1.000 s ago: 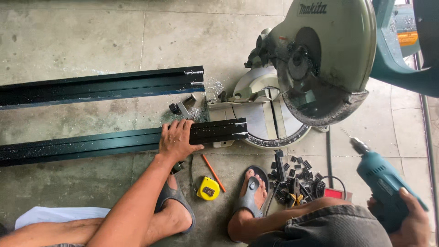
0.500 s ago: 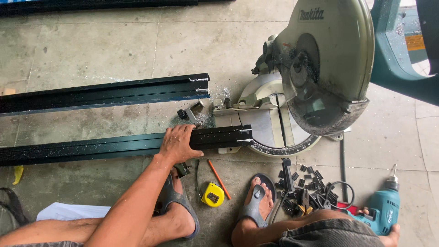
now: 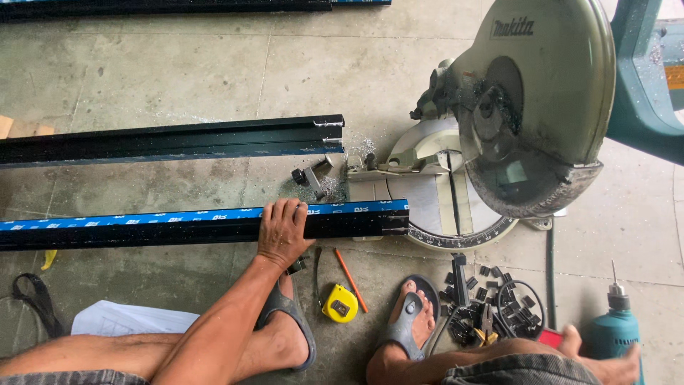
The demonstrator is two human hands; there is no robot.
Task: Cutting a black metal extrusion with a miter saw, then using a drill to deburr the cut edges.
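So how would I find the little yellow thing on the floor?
Start at the big round saw, then look down past the long dark bar. Between the two sandalled feet lies the tape measure, beside an orange pencil. It's the only chunky yellow thing.

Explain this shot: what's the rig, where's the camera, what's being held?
No robot here: a head-worn camera looks down at a person sitting on a concrete floor. The left hand presses on a long dark metal profile whose end lies on the base of a miter saw. The right hand, at the lower edge, grips a teal power drill. A second profile lies farther away. Near the sandalled feet: a yellow tape measure, an orange pencil and a pile of small black parts.
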